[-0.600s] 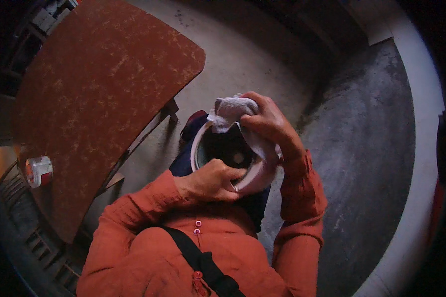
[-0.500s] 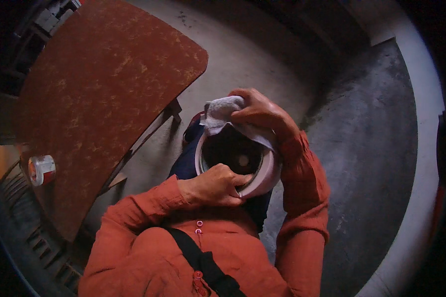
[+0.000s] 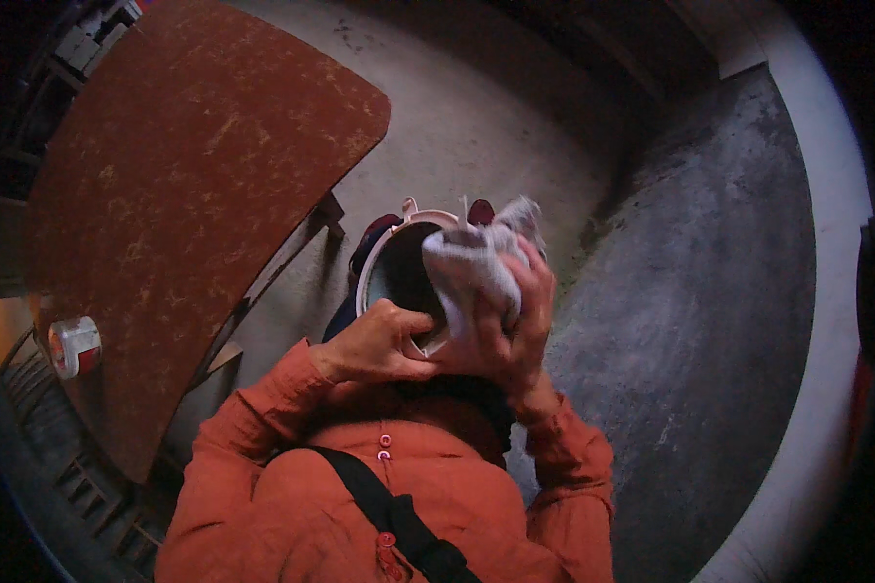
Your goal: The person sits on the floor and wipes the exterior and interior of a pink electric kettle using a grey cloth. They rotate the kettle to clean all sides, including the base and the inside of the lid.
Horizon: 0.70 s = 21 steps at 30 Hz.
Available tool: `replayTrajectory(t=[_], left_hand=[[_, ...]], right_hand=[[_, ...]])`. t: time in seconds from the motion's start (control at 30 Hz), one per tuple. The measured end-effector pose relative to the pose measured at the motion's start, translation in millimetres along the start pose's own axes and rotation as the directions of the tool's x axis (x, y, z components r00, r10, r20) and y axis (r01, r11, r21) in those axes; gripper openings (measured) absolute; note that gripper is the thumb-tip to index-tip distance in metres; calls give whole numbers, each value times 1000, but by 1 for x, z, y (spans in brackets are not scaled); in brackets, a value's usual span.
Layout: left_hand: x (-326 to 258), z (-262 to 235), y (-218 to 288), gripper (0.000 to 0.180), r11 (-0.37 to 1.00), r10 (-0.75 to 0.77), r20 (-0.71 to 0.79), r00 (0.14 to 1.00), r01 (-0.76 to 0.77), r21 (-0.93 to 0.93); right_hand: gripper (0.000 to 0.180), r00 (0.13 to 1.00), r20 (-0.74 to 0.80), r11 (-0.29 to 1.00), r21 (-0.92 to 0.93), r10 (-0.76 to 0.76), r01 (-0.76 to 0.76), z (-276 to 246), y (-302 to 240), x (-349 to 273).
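A round, pale pink container (image 3: 437,217) sits tilted above my lap, its dark hollow mouth facing up. A small tab sticks out from its far rim. My left hand (image 3: 377,342) grips the near rim, the thumb hooked over the edge. Bunched in my right hand (image 3: 523,335) is a greyish-white cloth (image 3: 472,267). That cloth lies over the right side of the rim and covers part of the opening. Motion slightly blurs the cloth and the right fingers. The container's bottom and outer right wall are hidden.
To the left stands a reddish-brown mottled table (image 3: 204,185), with a roll of clear tape (image 3: 75,347) near its left edge. Slatted furniture (image 3: 92,491) is at the lower left. Grey concrete floor (image 3: 690,291) spreads to the right, bordered by a pale curved band (image 3: 831,272).
My right hand and the cloth have moved from the far rim to the right, near side. The far rim and its tab now show. My left hand still grips the near rim.
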<state>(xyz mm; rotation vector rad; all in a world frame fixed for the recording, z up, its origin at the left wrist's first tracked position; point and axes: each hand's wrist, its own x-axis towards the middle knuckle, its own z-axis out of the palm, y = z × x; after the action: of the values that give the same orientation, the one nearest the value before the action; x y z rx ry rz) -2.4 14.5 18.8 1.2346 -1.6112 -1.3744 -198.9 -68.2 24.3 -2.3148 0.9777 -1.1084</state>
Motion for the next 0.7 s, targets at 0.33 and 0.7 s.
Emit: replayTrajectory(t=[0.33, 0.7], left_hand=[[3, 2, 6, 34, 984, -25, 52, 998, 34, -173], [-10, 4, -6, 34, 997, -57, 70, 996, 61, -53]], right_hand=[[40, 809, 257, 816, 108, 528, -567, 2, 69, 21], [38, 993, -113, 993, -116, -24, 11, 4, 10, -16]])
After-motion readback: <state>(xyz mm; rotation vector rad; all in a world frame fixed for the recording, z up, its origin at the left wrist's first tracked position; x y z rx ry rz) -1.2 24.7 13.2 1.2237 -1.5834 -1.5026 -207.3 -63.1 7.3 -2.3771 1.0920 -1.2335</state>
